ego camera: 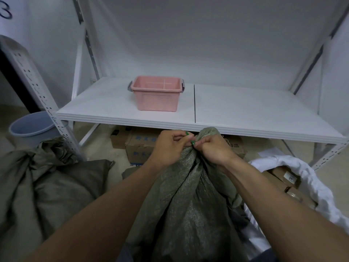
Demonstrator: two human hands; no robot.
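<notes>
A grey-green woven sack [188, 195] stands upright in front of me, its mouth gathered into a bunch just below the shelf's front edge. My left hand [170, 146] and my right hand [213, 148] meet at that bunched neck. Both have curled fingers and pinch a thin green tie [191, 140] wrapped at the neck. The rest of the tie is hidden between my fingers and the cloth.
A pink plastic bin [157, 95] sits on the white shelf [245, 114]. Cardboard boxes [139, 146] lie under the shelf. Another green sack [43, 186] slumps at left beside a blue bucket [30, 127]. A white bag with boxes [302, 178] sits at right.
</notes>
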